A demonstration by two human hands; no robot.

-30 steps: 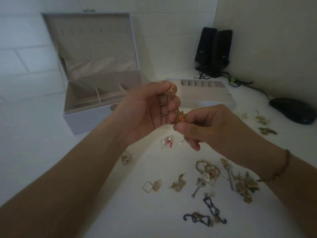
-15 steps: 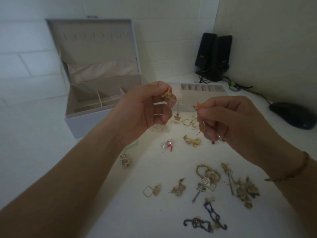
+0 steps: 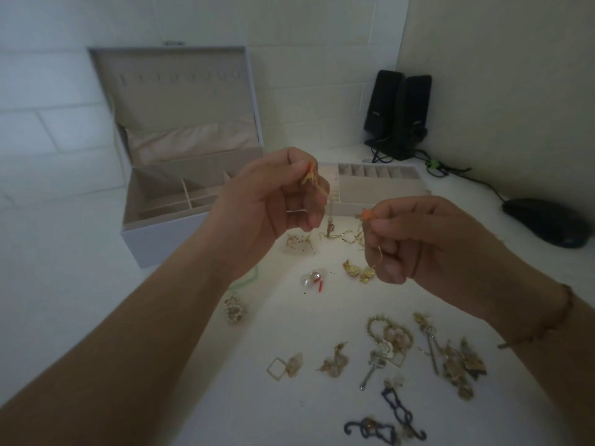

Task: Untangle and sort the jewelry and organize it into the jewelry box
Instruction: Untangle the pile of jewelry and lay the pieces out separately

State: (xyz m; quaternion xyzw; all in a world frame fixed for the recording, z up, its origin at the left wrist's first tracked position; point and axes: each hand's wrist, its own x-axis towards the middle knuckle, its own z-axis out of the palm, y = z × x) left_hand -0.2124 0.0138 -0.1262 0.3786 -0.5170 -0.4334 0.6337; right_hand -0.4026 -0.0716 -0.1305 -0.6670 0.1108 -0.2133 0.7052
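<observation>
Both hands raised above the white tabletop [image 3: 96,300], in front of the open pale grey jewelry box [image 3: 180,194].

Left hand [image 3: 273,201]: fingers curled, thumb and forefinger pinching a small orange-and-gold earring [image 3: 309,175]; a thin wire hook shows between its lower fingers. A fine chain with a small charm hangs down just below this hand.

Right hand [image 3: 428,239]: fingers curled, thumb and forefinger pinching a second small orange piece [image 3: 367,214]; a gold hook dangles below the lower fingers. A thin beaded bracelet [image 3: 544,329] sits on the right wrist. The two hands are apart, not touching.

Jewelry box: lid upright against the white brick wall, beige lining, a row of small hooks near the top of the lid and a gathered pouch beneath. Base divided into compartments; no jewelry visible in them. To the right of the box, touching the table, a removable beige tray with small slots [image 3: 380,185].

Loose jewelry lies on the table to the front right of the box: a pearl-and-red piece [image 3: 312,280], a pair of gold nugget earrings [image 3: 357,270], a beaded cluster [image 3: 235,312], a gold square-frame earring [image 3: 278,368], a tangle of gold hoops and a silver key charm [image 3: 386,342], and dark blue scrolled pieces [image 3: 386,420].

Far right of the box: two black desktop speakers [image 3: 399,114], each with a small label too blurred to read, and a black computer mouse [image 3: 547,223]. No legible writing anywhere.
</observation>
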